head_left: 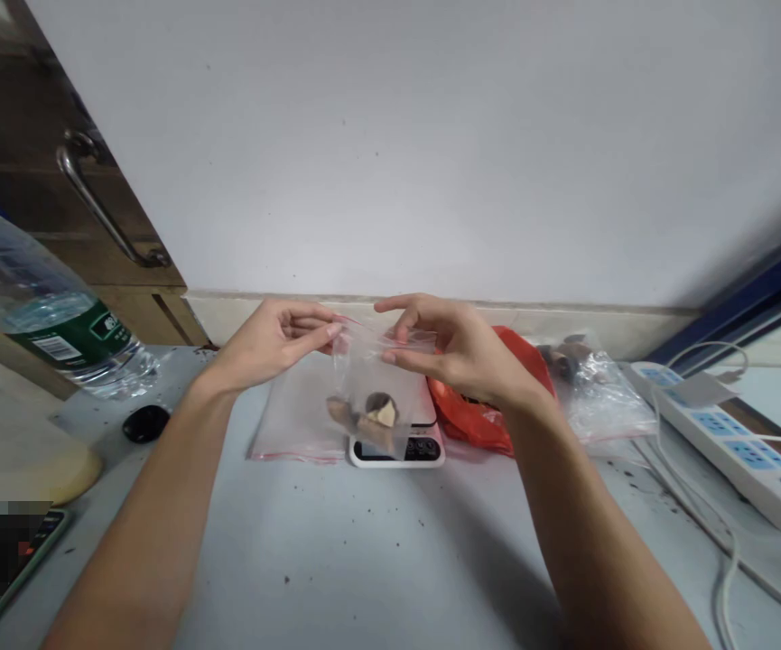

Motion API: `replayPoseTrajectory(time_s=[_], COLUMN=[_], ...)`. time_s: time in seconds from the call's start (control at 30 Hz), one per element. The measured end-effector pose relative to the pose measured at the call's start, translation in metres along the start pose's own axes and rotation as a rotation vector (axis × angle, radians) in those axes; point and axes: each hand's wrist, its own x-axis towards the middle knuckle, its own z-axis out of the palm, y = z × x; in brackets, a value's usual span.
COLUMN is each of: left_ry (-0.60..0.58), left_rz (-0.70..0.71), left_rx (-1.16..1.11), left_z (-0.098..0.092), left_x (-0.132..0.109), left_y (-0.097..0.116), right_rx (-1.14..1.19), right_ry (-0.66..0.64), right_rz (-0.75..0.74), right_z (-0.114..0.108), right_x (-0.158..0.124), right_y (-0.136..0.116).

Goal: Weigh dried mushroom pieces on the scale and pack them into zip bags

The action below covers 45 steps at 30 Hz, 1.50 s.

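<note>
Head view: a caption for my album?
Left hand and right hand pinch the top of a clear bag of brown pieces over a small scale.

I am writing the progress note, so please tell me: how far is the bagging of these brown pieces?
Done: a few brown pieces lie inside the zip bag. In hand: left hand and right hand pinch its top edge above the scale; whether it is sealed cannot be told. Left, probably: empty bags lie flat beside the scale, and a clear bag holds more pieces.
</note>
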Motion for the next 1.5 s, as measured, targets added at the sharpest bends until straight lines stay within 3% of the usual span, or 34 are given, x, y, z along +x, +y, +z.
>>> replayPoseTrajectory(time_s=[0.13, 0.3, 0.5, 0.83, 0.97, 1.1, 1.33, 1.5], left_ry=[0.052, 0.147, 0.184, 0.169, 0.104, 0.045, 0.076, 0.076], left_rz=[0.009, 0.035, 0.181, 0.196, 0.214, 0.217, 0.25, 0.255], left_rx=[-0.033, -0.002, 0.17, 0.283, 0.29, 0.359, 0.363, 0.359], left_z=[0.004, 0.012, 0.021, 0.031, 0.03, 0.026, 0.01, 0.011], left_x=[0.0, 0.002, 0.001, -0.008, -0.009, -0.011, -0.012, -0.011], left_y=[0.005, 0.007, 0.018, 0.033, 0.036, 0.039, 0.034, 0.032], right_rx=[0.01, -0.019, -0.288, -0.379, -0.366, -0.344, -0.364, -0.376], right_ry=[0.082, 0.082, 0.078, 0.069, 0.065, 0.02, -0.01, -0.052], right_rz=[0.026, 0.035, 0.044, -0.004, 0.009, 0.06, 0.069, 0.101], right_z=[-0.001, -0.007, -0.006, 0.002, 0.001, -0.004, -0.021, -0.027], right_x=[0.001, -0.001, -0.004, -0.003, -0.005, -0.006, -0.007, -0.009], right_y=[0.0, -0.001, -0.011, -0.023, -0.026, -0.027, -0.02, -0.015])
